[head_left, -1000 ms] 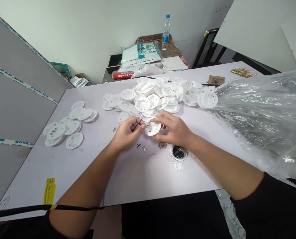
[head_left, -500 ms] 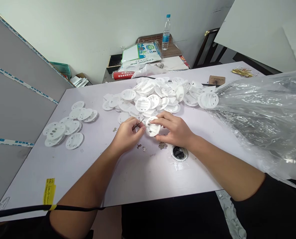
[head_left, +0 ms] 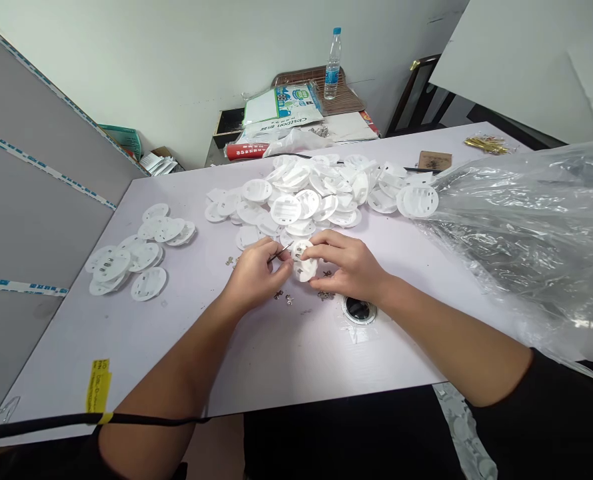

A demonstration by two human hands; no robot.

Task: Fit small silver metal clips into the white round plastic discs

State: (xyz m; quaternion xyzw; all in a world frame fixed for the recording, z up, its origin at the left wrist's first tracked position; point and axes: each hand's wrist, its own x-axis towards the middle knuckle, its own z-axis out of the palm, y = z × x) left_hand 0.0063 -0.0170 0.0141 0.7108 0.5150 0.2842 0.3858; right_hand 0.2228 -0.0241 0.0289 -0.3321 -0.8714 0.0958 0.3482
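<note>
Slim dark tweezers (head_left: 279,254) are pinched in the left hand (head_left: 253,275); a round white plastic disc (head_left: 305,262) is gripped by the right hand's (head_left: 350,268) closed fingers, at six o'clock from a white disc heap (head_left: 285,209).

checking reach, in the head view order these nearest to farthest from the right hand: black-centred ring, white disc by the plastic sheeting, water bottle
1. Black-centred ring, just below the right hand, on the table.
2. White disc, up and rightward, beside the plastic sheeting.
3. Water bottle, farthest, beyond the table.
</note>
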